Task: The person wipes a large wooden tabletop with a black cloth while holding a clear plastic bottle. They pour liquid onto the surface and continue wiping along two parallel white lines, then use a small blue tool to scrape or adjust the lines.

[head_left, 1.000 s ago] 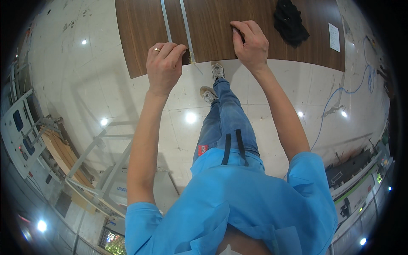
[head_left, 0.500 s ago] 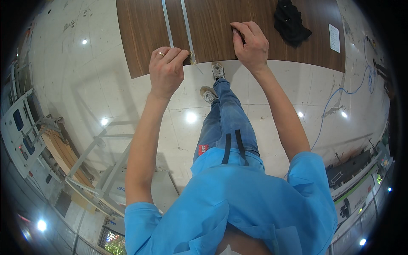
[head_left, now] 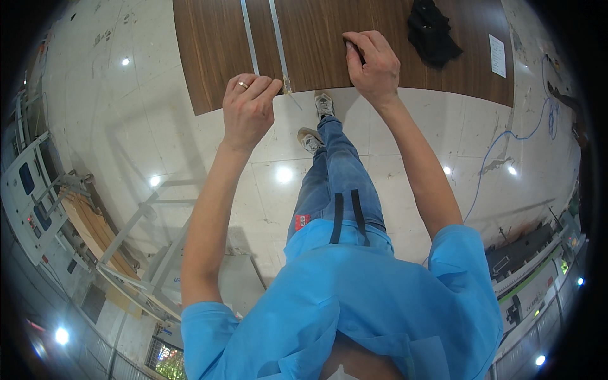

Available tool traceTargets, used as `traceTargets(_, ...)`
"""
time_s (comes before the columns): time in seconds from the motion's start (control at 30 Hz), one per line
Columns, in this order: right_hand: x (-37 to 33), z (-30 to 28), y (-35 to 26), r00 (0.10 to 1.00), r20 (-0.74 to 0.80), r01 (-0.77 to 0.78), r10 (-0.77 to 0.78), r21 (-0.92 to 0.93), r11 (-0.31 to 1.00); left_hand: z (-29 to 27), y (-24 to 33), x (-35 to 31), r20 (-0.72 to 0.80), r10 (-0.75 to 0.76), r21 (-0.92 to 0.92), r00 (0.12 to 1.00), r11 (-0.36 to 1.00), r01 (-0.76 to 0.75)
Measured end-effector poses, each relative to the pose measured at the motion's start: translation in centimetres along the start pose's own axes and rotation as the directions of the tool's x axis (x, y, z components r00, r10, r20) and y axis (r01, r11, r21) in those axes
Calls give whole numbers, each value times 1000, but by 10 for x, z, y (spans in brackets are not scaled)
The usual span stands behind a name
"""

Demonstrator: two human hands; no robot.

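A dark brown wood-grain panel lies in front of me, with two pale narrow strips running across its left part. At the panel's near edge, my left hand is closed, fingers pinched; what they hold is hidden. Beside its fingertips, a small ragged yellowish bit sits at the end of the right-hand strip, and a thin thread-like piece hangs from it. Over the panel, my right hand has its thumb and fingers curled together. Something dark shows between them, too small to name.
A crumpled black cloth and a white paper label lie on the panel's right side. Blue cable trails over the tiled floor at right. A grey metal frame and stacked boards stand at left; machinery is lower right.
My left hand has dipped slightly toward me at the panel's edge, its fingers still pinched. The right hand stays nearly in place.
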State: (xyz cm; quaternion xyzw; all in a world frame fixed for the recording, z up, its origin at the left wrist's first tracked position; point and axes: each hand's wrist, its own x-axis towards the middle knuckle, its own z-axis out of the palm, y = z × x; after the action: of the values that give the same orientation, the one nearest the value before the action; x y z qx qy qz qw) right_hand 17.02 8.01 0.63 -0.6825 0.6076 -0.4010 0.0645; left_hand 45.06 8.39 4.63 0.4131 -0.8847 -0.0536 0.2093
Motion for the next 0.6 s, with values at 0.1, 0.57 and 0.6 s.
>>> traceTargets(0.1,1,0,0,1000,-6,13,-13,-8,1000,-1,1,-1,-2,11,4,1000,1000,-11)
traceTargets(0.57,2,-2,-2,1000,5,5,-5,6,1000,-4,0,-5,46,50,-34,998,998,-48)
traceTargets(0.6,3,-2,-2,1000,3,8,-8,-2,1000,-4,-1,-5,44,58,-38,997,998,-57)
